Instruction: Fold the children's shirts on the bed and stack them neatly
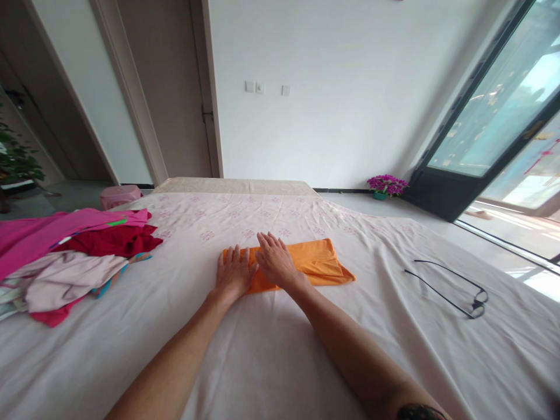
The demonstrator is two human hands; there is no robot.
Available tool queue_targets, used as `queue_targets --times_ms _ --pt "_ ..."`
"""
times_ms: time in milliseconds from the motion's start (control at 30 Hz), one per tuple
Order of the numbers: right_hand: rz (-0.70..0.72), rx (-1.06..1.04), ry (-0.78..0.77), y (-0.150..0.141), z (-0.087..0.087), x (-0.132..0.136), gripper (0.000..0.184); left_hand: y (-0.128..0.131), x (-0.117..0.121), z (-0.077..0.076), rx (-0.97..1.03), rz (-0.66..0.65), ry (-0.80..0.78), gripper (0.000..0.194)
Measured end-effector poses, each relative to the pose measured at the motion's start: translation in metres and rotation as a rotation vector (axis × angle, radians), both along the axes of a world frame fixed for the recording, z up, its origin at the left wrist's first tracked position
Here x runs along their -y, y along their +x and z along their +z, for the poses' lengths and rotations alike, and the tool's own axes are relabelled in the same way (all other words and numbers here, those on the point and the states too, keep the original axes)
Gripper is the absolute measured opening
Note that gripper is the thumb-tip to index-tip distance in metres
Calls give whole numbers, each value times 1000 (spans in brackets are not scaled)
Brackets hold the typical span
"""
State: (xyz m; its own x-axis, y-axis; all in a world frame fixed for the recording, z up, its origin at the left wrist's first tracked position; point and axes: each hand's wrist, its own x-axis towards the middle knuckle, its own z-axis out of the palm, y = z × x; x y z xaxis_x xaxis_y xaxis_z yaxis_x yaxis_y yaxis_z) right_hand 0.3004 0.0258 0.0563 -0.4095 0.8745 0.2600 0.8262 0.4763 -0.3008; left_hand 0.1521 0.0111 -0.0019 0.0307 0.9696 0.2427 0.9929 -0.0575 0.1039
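Observation:
An orange garment (312, 261), folded into a long flat strip, lies crosswise on the pale bedsheet (262, 350). My left hand (235, 271) rests flat on its left end, fingers stretched out. Close beside it, my right hand (276, 261) is laid palm down over the left-middle part of the cloth, its fingers extended. Neither hand grips anything. The garment's right end is uncovered and shows some creases and a loose corner. The parts of the cloth under both palms are hidden.
A heap of pink, red and pale clothes (79, 262) lies at the left. Dark-framed eyeglasses (479, 303) rest unfolded on the right side of the sheet. Beyond the bed stand a pink stool (121, 196) and a potted purple flower (387, 184).

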Motion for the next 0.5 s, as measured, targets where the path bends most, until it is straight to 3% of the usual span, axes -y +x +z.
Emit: queue_targets --times_ms 133,233,367,500 --pt "55 79 -138 3 -26 -2 58 -1 -2 -2 67 -15 0 54" --pt "61 72 -138 7 -36 -5 58 -10 -7 3 169 29 21 53" --pt "83 6 -158 12 -25 -11 49 -39 -14 16 488 218 -29 62" --pt "-32 -183 -228 30 -2 -23 44 -66 -16 25 693 247 -109 58"
